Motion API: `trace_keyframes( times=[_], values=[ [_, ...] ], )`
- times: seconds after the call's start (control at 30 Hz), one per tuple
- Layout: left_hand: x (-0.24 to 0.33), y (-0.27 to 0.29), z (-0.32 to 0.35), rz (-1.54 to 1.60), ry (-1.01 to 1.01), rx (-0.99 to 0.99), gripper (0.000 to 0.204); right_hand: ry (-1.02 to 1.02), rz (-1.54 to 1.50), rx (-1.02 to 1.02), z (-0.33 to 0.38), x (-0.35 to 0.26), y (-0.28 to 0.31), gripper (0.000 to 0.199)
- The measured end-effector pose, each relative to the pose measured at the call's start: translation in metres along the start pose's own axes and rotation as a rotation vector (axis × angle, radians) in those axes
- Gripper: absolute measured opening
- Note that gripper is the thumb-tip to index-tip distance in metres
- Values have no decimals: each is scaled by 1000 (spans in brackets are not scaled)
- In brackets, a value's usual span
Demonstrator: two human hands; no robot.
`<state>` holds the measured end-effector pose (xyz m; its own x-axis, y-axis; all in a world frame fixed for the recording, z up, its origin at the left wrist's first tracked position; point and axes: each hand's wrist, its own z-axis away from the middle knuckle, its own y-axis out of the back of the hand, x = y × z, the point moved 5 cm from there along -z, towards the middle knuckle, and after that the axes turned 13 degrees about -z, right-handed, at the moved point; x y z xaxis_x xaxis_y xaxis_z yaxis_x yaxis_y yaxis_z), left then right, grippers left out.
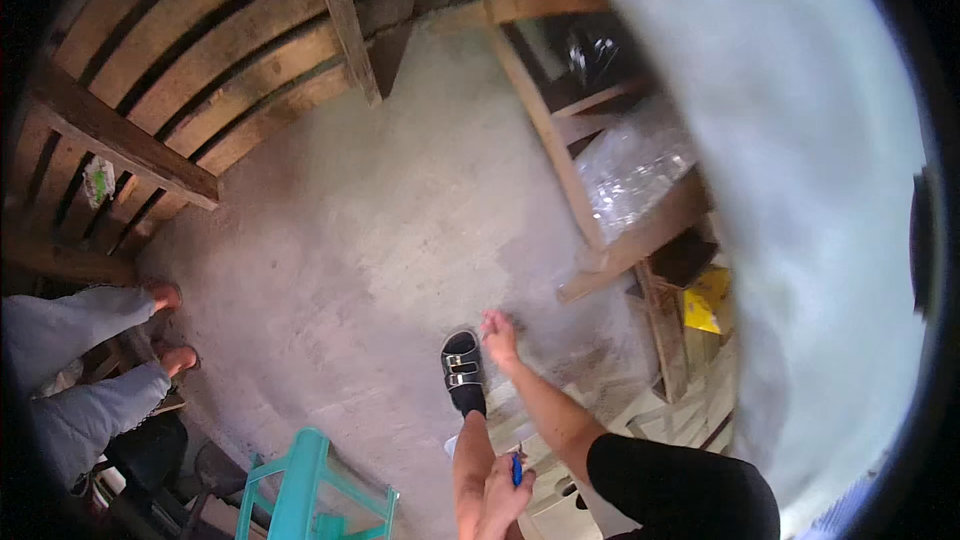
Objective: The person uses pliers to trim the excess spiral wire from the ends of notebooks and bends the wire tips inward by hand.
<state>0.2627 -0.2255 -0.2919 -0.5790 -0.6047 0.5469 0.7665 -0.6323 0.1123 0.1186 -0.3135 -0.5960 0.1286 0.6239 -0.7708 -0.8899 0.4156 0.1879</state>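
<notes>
Low in the picture, my left hand (500, 498) is closed round a small blue-handled thing (517, 470); a short thin tip seems to stick out above it, too small to name. My bare leg (474, 455) runs just beside that hand, down to a black sandal (461, 360) with two buckled straps. My right arm, in a black sleeve, reaches forward from the lower right. At its end, my right hand (499, 336) hangs over the floor close to the sandal's right side. Its fingers look loosely apart, with nothing visible in them.
Slatted wooden structures (250, 60) stand upper left. To the right, a wooden frame (545, 130) holds clear plastic wrapping (635, 165), near a yellow packet (706, 300). A pale sheet-like surface (800, 140) fills the right side. A teal stool (310, 470) and a seated person's legs (95, 340) are lower left.
</notes>
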Motion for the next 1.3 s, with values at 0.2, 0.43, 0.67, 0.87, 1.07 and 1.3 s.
trace_keyframes(
  times=[0.2,0.43,0.67,0.87,1.07,1.3],
  values=[
    [-48,-70,-25,305,138,323,56,127,178,-118,124,-150,-6,24],
    [5,-39,7,667,-188,459,63,399,186,-491,244,-415,-25,32],
    [57,-67,32,679,-314,140,62,987,-85,-790,445,-549,23,26],
    [89,-77,53,753,-384,49,62,1410,316,-711,634,-559,235,26],
    [100,-60,80,970,-420,138,63,1570,1050,1008,811,-468,492,29],
    [83,-32,142,1543,-645,287,63,2056,13,1805,877,-347,725,21]
  ],
)
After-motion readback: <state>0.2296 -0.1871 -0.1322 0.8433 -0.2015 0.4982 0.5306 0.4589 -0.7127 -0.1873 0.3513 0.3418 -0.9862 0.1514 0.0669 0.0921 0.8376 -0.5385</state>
